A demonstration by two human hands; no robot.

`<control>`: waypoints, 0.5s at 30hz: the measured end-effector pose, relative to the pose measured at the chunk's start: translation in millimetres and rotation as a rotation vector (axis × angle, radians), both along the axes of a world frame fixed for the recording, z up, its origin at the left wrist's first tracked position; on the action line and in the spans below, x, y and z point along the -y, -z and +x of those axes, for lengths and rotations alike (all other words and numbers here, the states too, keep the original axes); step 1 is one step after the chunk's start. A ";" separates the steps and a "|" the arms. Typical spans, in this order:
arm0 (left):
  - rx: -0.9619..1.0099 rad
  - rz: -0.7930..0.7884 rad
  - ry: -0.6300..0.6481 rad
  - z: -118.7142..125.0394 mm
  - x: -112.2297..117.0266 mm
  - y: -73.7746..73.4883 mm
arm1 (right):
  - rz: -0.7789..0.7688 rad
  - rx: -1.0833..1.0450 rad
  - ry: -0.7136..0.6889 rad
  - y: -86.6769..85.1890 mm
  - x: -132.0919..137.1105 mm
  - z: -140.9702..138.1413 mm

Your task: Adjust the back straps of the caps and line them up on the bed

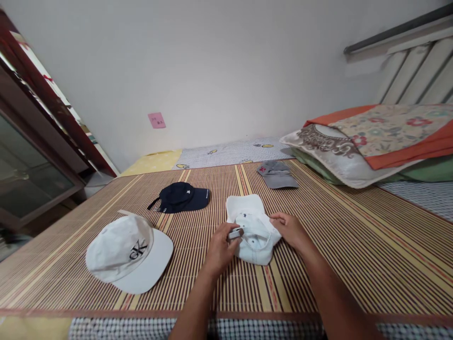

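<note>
A pale, whitish baseball cap point(255, 252) lies on the striped bamboo mat, its brim pointing away from me. My left hand point(222, 246) pinches the cap's strap at its metal buckle on the left side. On the opposite side, my right hand point(289, 230) grips the cap's edge between thumb and fingers. To the left rests a larger white cap point(116, 245) with dark letters on its front. Behind it sits a navy cap point(182, 197), brim to the right. A grey cap point(278, 174) with a red patch lies farther back.
The bamboo mat point(339, 226) covers a bed with checked cloth beneath. Stacked pillows point(329, 151) and a folded floral cloth point(392, 130) occupy the back right, near a radiator point(421, 71). A pink note point(156, 120) is on the wall. A glass-fronted cabinet point(31, 165) stands at left.
</note>
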State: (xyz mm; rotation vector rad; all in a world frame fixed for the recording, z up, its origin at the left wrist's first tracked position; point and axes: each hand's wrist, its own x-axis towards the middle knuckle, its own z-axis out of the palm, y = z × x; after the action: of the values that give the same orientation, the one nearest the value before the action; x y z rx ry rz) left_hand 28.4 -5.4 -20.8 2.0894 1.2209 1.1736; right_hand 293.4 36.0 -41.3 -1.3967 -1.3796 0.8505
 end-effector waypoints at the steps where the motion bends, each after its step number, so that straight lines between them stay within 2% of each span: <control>1: 0.000 -0.017 0.002 0.5 0.5 -0.3 | 0.004 0.005 -0.002 -1.0 0.5 -0.5; 10: 0.120 -0.169 -0.035 4.4 4.1 -5.5 | 0.084 0.032 0.006 -5.4 1.6 -5.7; 15: 0.248 -0.305 0.019 1.0 2.6 -7.8 | 0.192 0.041 0.050 -27.7 11.1 -9.5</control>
State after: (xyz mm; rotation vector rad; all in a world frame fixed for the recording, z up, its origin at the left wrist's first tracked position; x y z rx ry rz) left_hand 29.4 -8.0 -13.0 1.6760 1.1759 1.1202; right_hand 283.9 25.0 -13.6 -1.3009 -1.4120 0.6420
